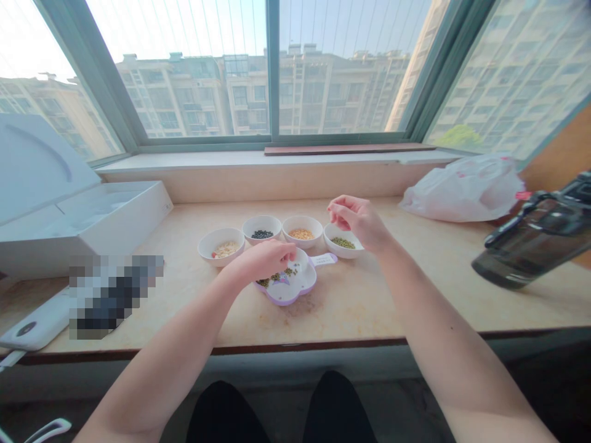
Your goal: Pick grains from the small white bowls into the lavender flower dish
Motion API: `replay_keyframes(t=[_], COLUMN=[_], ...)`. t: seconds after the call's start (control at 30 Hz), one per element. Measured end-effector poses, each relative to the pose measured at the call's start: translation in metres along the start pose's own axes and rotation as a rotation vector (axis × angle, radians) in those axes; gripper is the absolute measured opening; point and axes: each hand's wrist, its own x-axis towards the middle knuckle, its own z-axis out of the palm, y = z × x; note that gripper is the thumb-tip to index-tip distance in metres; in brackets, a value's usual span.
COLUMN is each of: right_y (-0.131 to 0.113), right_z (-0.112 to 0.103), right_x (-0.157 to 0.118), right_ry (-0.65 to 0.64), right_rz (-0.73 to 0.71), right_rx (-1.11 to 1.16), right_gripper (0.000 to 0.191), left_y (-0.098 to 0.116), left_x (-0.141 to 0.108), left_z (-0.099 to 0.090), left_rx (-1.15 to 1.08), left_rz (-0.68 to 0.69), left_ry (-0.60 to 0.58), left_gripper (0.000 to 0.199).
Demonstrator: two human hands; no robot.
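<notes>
My left hand [263,259] is curled down over a small white plate with a lilac rim and handle [300,286], its fingers close to the dark green and brown beans scattered on it. My right hand [357,221] hangs just above and to the right of a white bowl of green beans [342,243], fingertips drawn together. Nothing held shows in either hand. Behind the plate stand three more white bowls: pale grains [221,247], black beans [261,231] and yellow grains [301,232]. My left hand hides part of the plate.
A white open box [78,209] stands at the left of the stone counter [351,301], beside a white flat device [34,326] and a pixelated object [115,295]. A white plastic bag [464,191] and a dark tumbler [530,234] are at the right. Window glass lies behind the counter.
</notes>
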Motion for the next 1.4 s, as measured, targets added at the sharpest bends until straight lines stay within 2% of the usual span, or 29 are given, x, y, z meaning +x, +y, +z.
replay_keyframes(t=[0.07, 0.13, 0.2, 0.3, 0.37, 0.43, 0.5, 0.57, 0.67, 0.77, 0.87, 1.07, 1.2, 1.27, 1.33, 1.4], right_y=[0.005, 0.011, 0.017, 0.023, 0.022, 0.018, 0.013, 0.007, 0.001, -0.002, -0.001, 0.007, 0.009, 0.008, 0.006, 0.004], right_z=[-0.012, -0.021, -0.026, -0.028, -0.025, -0.018, -0.007, 0.006, 0.025, 0.038, 0.044, 0.046, 0.046, 0.046, 0.045, 0.044], right_x=[0.005, 0.007, 0.007, 0.005, 0.004, 0.003, 0.0, -0.005, -0.015, -0.023, -0.025, -0.023, -0.023, -0.023, -0.023, -0.022], right_ry=[0.114, 0.133, 0.074, -0.057, -0.075, -0.044, -0.054, -0.153, -0.274, -0.324, -0.309, -0.26, -0.247, -0.253, -0.256, -0.249], right_rz=[-0.032, 0.014, 0.102, 0.236, 0.247, 0.17, 0.062, 0.004, 0.009, 0.069, 0.109, 0.089, 0.036, 0.026, 0.025, 0.026], right_rx=[-0.351, -0.661, -0.876, -1.013, -1.01, -0.911, -0.691, -0.389, -0.076, 0.051, 0.065, -0.05, -0.131, -0.151, -0.144, -0.109], right_gripper=[0.02, 0.017, 0.018, 0.021, 0.022, 0.024, 0.024, 0.028, 0.033, 0.036, 0.038, 0.041, 0.039, 0.037, 0.035, 0.035], left_y=[-0.002, -0.002, 0.0, 0.005, 0.008, 0.009, 0.009, 0.008, 0.005, 0.004, 0.005, 0.004, 0.004, 0.004, 0.004, 0.004], left_x=[0.0, 0.001, 0.001, 0.002, 0.002, 0.001, 0.001, 0.001, 0.002, 0.004, 0.006, 0.007, 0.007, 0.007, 0.008, 0.008], left_z=[-0.002, -0.002, -0.001, -0.001, -0.002, -0.004, -0.005, -0.006, -0.006, -0.004, -0.001, 0.004, 0.005, 0.005, 0.007, 0.009], left_rx=[-0.152, -0.327, -0.567, -0.974, -1.157, -1.291, -1.385, -1.441, -1.479, -1.49, -1.503, -1.462, -1.335, -1.247, -1.041, -0.717], left_rz=[-0.013, -0.027, -0.033, -0.034, -0.043, -0.06, -0.073, -0.079, -0.093, -0.122, -0.144, -0.23, -0.281, -0.28, -0.275, -0.237], left_ry=[0.034, 0.079, 0.119, 0.141, 0.136, 0.133, 0.136, 0.142, 0.16, 0.194, 0.212, 0.254, 0.315, 0.335, 0.383, 0.42], left_gripper=[0.015, 0.007, 0.004, 0.017, 0.025, 0.03, 0.032, 0.033, 0.034, 0.033, 0.034, 0.035, 0.041, 0.035, 0.02, 0.01])
